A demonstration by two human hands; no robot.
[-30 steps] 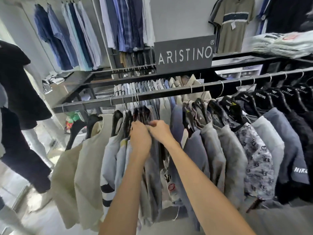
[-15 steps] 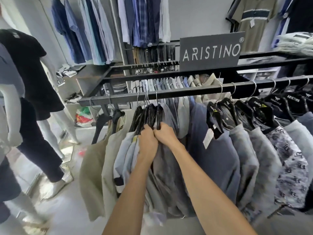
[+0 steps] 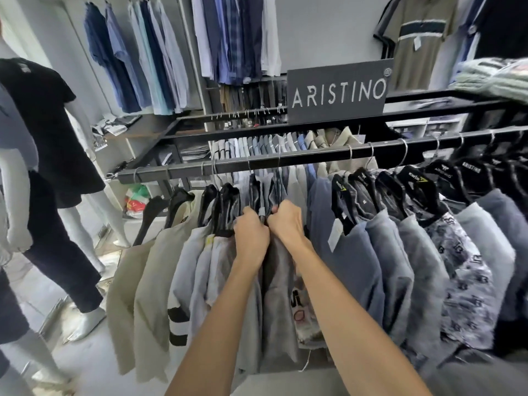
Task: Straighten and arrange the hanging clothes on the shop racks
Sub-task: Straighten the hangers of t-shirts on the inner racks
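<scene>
A dark metal rail (image 3: 314,155) runs across the view with shirts on black hangers. My left hand (image 3: 251,235) and my right hand (image 3: 288,221) sit side by side at the middle of the rail, each gripping the black hangers (image 3: 264,195) of a grey shirt (image 3: 278,295). Beige and pale shirts (image 3: 154,281) hang to the left. To the right hang blue-grey shirts (image 3: 357,270) and a patterned shirt (image 3: 463,275). My fingertips are hidden among the hangers.
An ARISTINO sign (image 3: 338,92) stands on the rack top. A second rail of shirts (image 3: 257,144) hangs behind. Mannequins (image 3: 51,144) in dark clothes stand at the left on the floor (image 3: 94,358). Folded clothes (image 3: 491,78) lie at the upper right. Wall shirts (image 3: 143,55) hang beyond.
Both hands stayed together on the hangers. The view shifted, so the rack sits further right, and the grouped hangers by my hands have spread slightly.
</scene>
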